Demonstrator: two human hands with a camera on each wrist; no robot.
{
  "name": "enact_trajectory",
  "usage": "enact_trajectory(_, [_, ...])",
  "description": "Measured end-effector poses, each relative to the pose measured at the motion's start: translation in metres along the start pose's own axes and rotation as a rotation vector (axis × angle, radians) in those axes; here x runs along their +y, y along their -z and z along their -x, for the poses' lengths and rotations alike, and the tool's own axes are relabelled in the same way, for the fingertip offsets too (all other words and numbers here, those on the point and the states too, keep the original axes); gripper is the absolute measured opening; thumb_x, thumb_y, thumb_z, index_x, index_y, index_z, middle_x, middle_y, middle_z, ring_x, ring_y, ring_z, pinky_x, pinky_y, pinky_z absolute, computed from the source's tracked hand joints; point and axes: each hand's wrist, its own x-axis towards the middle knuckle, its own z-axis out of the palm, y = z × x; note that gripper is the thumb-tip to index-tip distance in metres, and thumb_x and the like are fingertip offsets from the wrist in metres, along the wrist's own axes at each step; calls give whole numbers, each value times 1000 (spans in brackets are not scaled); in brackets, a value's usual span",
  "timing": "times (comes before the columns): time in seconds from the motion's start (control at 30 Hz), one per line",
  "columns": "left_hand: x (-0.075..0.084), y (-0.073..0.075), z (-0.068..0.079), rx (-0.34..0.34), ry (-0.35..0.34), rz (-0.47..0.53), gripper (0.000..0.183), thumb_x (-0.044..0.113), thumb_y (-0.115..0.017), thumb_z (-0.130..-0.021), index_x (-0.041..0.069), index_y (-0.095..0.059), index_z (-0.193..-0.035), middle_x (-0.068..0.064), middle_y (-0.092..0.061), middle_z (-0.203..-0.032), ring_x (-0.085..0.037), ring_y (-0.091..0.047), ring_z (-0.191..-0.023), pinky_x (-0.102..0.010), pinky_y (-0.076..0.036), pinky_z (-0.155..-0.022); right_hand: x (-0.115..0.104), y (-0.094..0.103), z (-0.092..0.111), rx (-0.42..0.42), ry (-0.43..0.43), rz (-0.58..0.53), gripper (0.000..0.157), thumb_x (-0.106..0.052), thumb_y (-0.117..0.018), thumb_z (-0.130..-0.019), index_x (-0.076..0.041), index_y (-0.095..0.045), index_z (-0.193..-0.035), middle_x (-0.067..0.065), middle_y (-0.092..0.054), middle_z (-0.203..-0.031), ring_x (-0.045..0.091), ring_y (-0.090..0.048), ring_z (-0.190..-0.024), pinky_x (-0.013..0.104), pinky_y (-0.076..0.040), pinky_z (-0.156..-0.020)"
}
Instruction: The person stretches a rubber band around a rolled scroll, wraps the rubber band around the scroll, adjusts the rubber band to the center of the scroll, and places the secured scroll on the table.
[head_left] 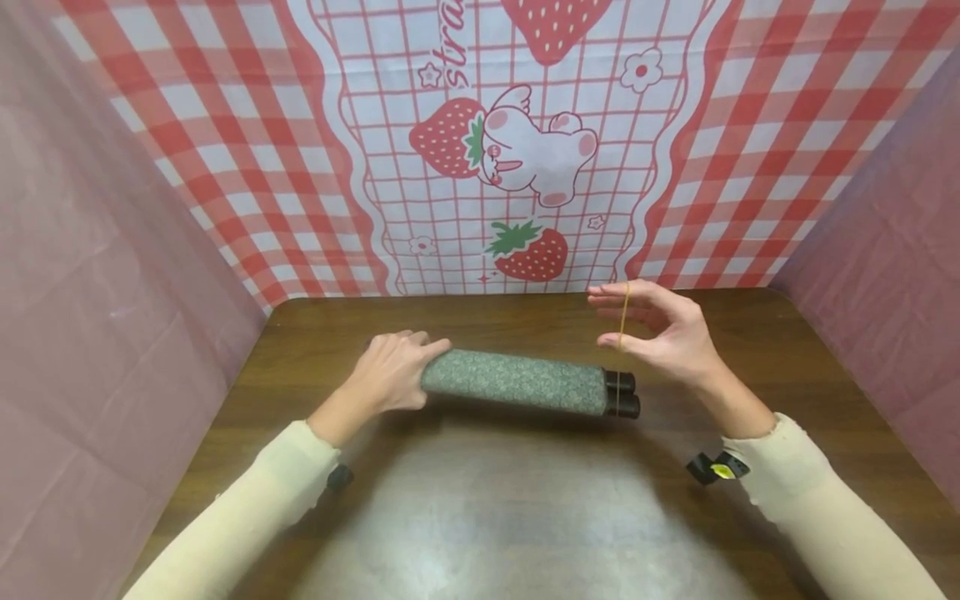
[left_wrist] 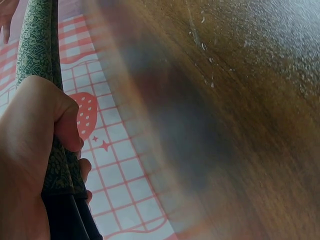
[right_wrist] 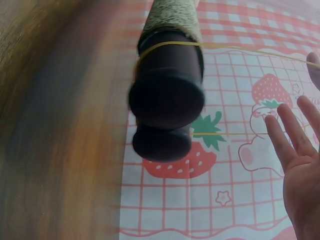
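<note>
A rolled scroll (head_left: 517, 382) in green patterned fabric has two black rod ends (head_left: 622, 395) sticking out at its right. My left hand (head_left: 393, 371) grips its left end, with the thumb over the fabric in the left wrist view. A thin yellow rubber band (right_wrist: 175, 43) loops round the black rod ends and stretches out to my right hand (head_left: 667, 329). That hand is held up and away from the scroll, thumb and fingers spread apart inside the band. The roll (left_wrist: 35, 50) hangs over the table, casting a shadow below.
A brown wooden table (head_left: 247, 433) lies beneath, with glare along its front. Behind stands a red-and-white checked cloth (head_left: 277, 167) printed with strawberries. Pink cloth walls (head_left: 112, 333) close off both sides.
</note>
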Motion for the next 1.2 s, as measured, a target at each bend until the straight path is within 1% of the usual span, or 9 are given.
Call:
enact_trajectory(0.1, [0,0,0,3,-1,-3,79,23,-89,-65,23,-73,-142,-10,-81,-108,-25,-70,-77,-36,-52,-52,-1,0,-1,12,8,-21,63,39,-78,-72,27,-63,-132,15,-81,-138,22,-82,-126,35,-68,-103])
enact_trajectory(0.2, [0,-1,0,-5,-1,2,79,23,-89,-65,23,-73,-143,-11,-81,-109,-26,-71,-77,-36,-53,-53,-4,0,-3,26,-6,-18,56,35,-77,-78,27,-63,-131,11,-83,-137,21,-83,-124,31,-69,-97])
enact_trajectory(0.33, [0,-2,1,-15,2,8,79,22,-89,-65,23,-73,-143,-11,-81,-111,-26,-71,-78,-36,-54,-53,-8,2,-5,59,-29,37,46,33,-74,-84,23,-68,-129,5,-85,-132,15,-84,-119,24,-69,-89])
enact_trajectory(0.47, [0,-3,1,-16,4,2,79,22,-89,-65,23,-72,-142,-11,-81,-110,-25,-70,-77,-35,-53,-53,-10,5,-10,81,-1,112,38,34,-70,-85,19,-76,-119,3,-87,-127,13,-84,-116,20,-67,-89])
enact_trajectory(0.6, [0,-3,1,-11,4,-5,78,24,-90,-65,24,-72,-142,-10,-80,-108,-24,-68,-76,-35,-52,-53,-9,9,-9,44,29,149,31,29,-75,-83,14,-82,-110,6,-86,-128,13,-82,-119,15,-65,-84])
enact_trajectory(0.67, [0,-3,0,-4,4,-7,78,24,-90,-65,24,-72,-141,-10,-80,-108,-24,-68,-75,-36,-52,-53,-9,11,-8,6,24,154,30,24,-78,-83,11,-83,-110,8,-85,-131,13,-81,-122,16,-64,-87])
enact_trajectory(0.87, [1,-3,-1,5,4,-9,79,24,-90,-65,23,-72,-143,-11,-81,-110,-25,-70,-78,-37,-54,-54,-8,14,-5,-47,21,128,34,4,-87,-91,13,-79,-123,12,-80,-144,18,-76,-137,24,-58,-115])
enact_trajectory(1.0, [1,-4,-1,-14,8,-6,79,24,-89,-66,23,-72,-144,-11,-81,-111,-26,-71,-78,-36,-54,-54,-10,14,-7,-42,45,101,43,-6,-89,-94,17,-76,-127,12,-80,-144,18,-76,-137,25,-58,-117])
enact_trajectory(1.2, [0,-2,-2,-27,23,-25,78,25,-90,-67,24,-72,-143,-10,-82,-110,-26,-72,-79,-36,-53,-53,-11,15,-8,-26,76,69,46,-8,-91,-93,20,-75,-125,11,-82,-140,18,-80,-129,25,-63,-110])
